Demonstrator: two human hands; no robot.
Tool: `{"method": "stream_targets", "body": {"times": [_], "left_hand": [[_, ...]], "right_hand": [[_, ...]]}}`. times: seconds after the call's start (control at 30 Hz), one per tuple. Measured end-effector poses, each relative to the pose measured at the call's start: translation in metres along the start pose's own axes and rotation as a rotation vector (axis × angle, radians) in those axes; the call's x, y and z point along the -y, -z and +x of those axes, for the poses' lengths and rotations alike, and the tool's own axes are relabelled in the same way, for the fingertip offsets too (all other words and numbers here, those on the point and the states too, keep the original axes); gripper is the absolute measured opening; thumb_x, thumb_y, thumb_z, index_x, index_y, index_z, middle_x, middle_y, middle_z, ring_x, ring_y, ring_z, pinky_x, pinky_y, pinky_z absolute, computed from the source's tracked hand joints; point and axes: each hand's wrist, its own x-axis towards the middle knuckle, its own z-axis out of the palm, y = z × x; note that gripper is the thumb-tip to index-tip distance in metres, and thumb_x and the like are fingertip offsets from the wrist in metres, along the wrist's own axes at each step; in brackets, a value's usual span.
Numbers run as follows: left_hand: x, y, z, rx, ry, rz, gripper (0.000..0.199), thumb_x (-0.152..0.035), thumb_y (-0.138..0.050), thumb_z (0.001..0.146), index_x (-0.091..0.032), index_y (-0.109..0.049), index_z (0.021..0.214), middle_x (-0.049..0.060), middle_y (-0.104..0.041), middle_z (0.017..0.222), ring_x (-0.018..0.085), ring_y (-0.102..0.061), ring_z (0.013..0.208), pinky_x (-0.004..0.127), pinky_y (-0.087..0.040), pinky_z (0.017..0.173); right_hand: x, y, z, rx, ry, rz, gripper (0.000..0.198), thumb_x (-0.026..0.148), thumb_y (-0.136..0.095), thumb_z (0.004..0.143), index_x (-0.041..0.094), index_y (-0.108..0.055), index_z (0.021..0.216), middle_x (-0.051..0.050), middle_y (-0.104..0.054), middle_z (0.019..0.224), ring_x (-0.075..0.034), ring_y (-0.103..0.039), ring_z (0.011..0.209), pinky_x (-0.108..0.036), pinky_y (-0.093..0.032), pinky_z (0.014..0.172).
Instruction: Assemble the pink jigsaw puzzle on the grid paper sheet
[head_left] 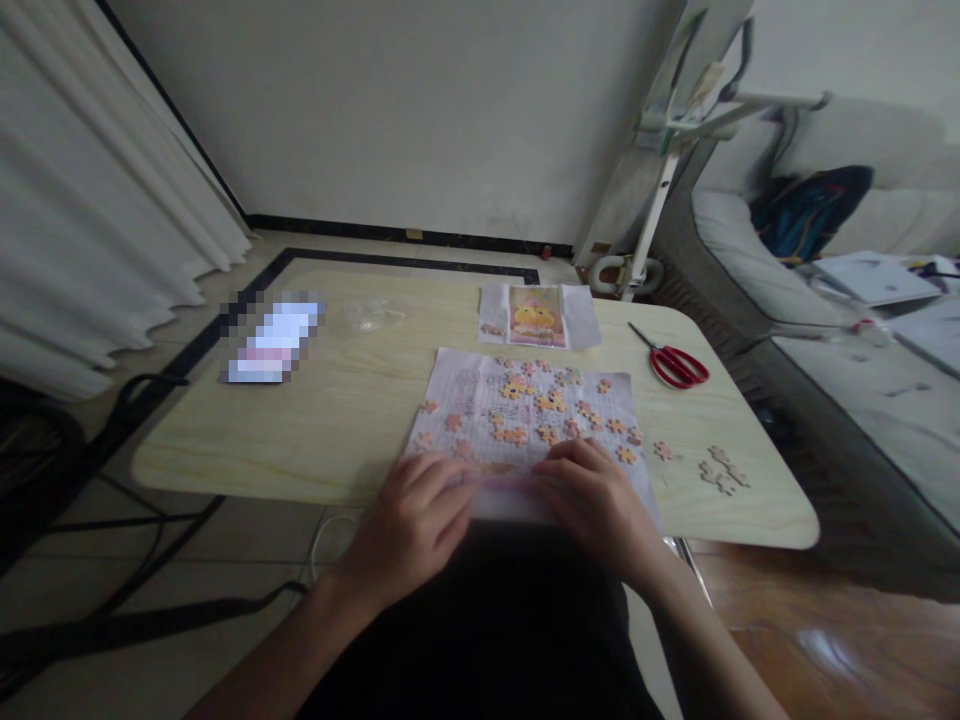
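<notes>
Pieces on sheet: light, thin, edge grip only

Both hands at the near end of the sheet [454, 370], by the worktop [337, 420] edge. Left hand [424, 510] and right hand [596, 505] face each other, fingers curled, narrow gap between. Something pale tan and pink sits in that gap, blurred; can't tell if I'm pinching it, the paper, or nothing.

Pieces [551, 401] lie across the sheet, yellow and orange ones mid to right, pinker ones at left. One loose piece [664, 451] is on bare worktop just right of the sheet, a brownish cluster [722, 471] further right.

Handling, my read: pieces look like thin card, near weightless, fairly stiff but bendable at the tabs. Lying flat, so little to grab: thumb and finger on opposite edges, or slide one by a fingertip. Not the tabs; they'd crease. Cluster: push flat from the sides, a lift could split it.

Sheet is the soft part, looks creased. Light, would drag pieces along if tugged. Hold it by a bare margin, flat-handed.

Picture [535, 317] and scissors [679, 367] are beyond, clear of my hands.
</notes>
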Motion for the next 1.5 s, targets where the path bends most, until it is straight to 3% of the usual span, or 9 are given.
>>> {"method": "stream_targets", "body": {"times": [0.2,0.3,0.43,0.53,0.7,0.9,1.17,1.33,1.5], "left_hand": [[0.003,0.001,-0.001,-0.001,0.018,0.012,0.028,-0.011,-0.054,0.091,-0.018,-0.065,0.116,0.008,-0.066,0.114,0.026,-0.056,0.109,0.047,-0.046,0.093],[0.002,-0.002,-0.003,0.016,0.021,0.010,0.032,-0.010,-0.054,0.091,-0.018,-0.063,0.120,0.008,-0.066,0.116,0.026,-0.055,0.110,0.047,-0.046,0.093],[0.001,-0.005,-0.003,-0.011,0.025,0.033,0.030,-0.011,-0.054,0.090,-0.018,-0.064,0.117,0.008,-0.065,0.117,0.027,-0.054,0.112,0.048,-0.044,0.095],[0.000,-0.005,0.000,-0.020,0.031,0.046,0.028,-0.011,-0.054,0.090,-0.019,-0.064,0.115,0.009,-0.065,0.118,0.027,-0.054,0.115,0.048,-0.043,0.098],[-0.001,-0.005,0.006,-0.010,0.037,0.060,0.027,-0.014,-0.053,0.091,-0.019,-0.064,0.115,0.009,-0.063,0.119,0.027,-0.053,0.115,0.049,-0.042,0.100],[0.000,-0.007,0.004,-0.023,0.030,0.064,0.027,-0.013,-0.054,0.091,-0.019,-0.063,0.116,0.009,-0.063,0.118,0.026,-0.053,0.115,0.049,-0.042,0.099],[-0.004,-0.008,0.001,-0.020,0.017,0.037,0.028,-0.011,-0.055,0.092,-0.018,-0.064,0.117,0.008,-0.064,0.119,0.025,-0.053,0.116,0.046,-0.043,0.098],[-0.010,-0.010,0.002,-0.023,0.016,0.034,0.025,-0.012,-0.053,0.092,-0.018,-0.066,0.113,0.009,-0.063,0.118,0.027,-0.053,0.115,0.047,-0.043,0.096],[-0.011,-0.011,0.000,-0.020,0.024,0.015,0.029,-0.011,-0.053,0.092,-0.018,-0.065,0.117,0.009,-0.062,0.123,0.027,-0.052,0.118,0.047,-0.043,0.098]], "right_hand": [[0.016,0.012,-0.016,0.052,-0.092,0.209,0.014,0.020,-0.057,0.093,0.022,-0.069,0.099,-0.008,-0.063,0.099,-0.022,-0.060,0.092,-0.038,-0.052,0.079],[0.037,0.016,-0.027,0.283,-0.090,0.428,0.012,0.023,-0.063,0.091,0.024,-0.070,0.100,-0.006,-0.065,0.101,-0.020,-0.061,0.095,-0.034,-0.052,0.082],[0.061,0.001,-0.041,0.641,0.111,0.526,0.013,0.028,-0.067,0.089,0.029,-0.073,0.100,-0.001,-0.069,0.098,-0.017,-0.064,0.092,-0.030,-0.052,0.082],[0.068,-0.014,-0.048,0.707,0.154,0.508,0.011,0.026,-0.066,0.089,0.032,-0.075,0.086,0.002,-0.070,0.088,-0.016,-0.066,0.086,-0.027,-0.052,0.079],[0.065,-0.020,-0.052,0.700,0.086,0.421,0.009,0.024,-0.063,0.091,0.026,-0.071,0.092,-0.002,-0.069,0.098,-0.018,-0.063,0.094,-0.028,-0.050,0.079],[0.065,-0.004,-0.046,0.707,0.037,0.371,0.006,0.018,-0.065,0.087,0.019,-0.067,0.093,-0.003,-0.066,0.097,-0.017,-0.059,0.093,-0.028,-0.046,0.077],[0.020,0.020,0.018,0.226,-0.061,0.164,0.014,0.020,-0.056,0.095,0.018,-0.069,0.094,-0.005,-0.062,0.090,-0.018,-0.057,0.089,-0.030,-0.045,0.079],[0.008,0.011,0.052,0.284,-0.001,0.017,0.017,0.013,-0.060,0.092,0.017,-0.073,0.102,-0.006,-0.065,0.094,-0.017,-0.059,0.087,-0.028,-0.045,0.077],[0.016,0.001,0.059,0.354,0.032,-0.045,0.012,0.021,-0.063,0.092,0.019,-0.075,0.096,-0.004,-0.063,0.088,-0.015,-0.058,0.080,-0.026,-0.043,0.072]]}}
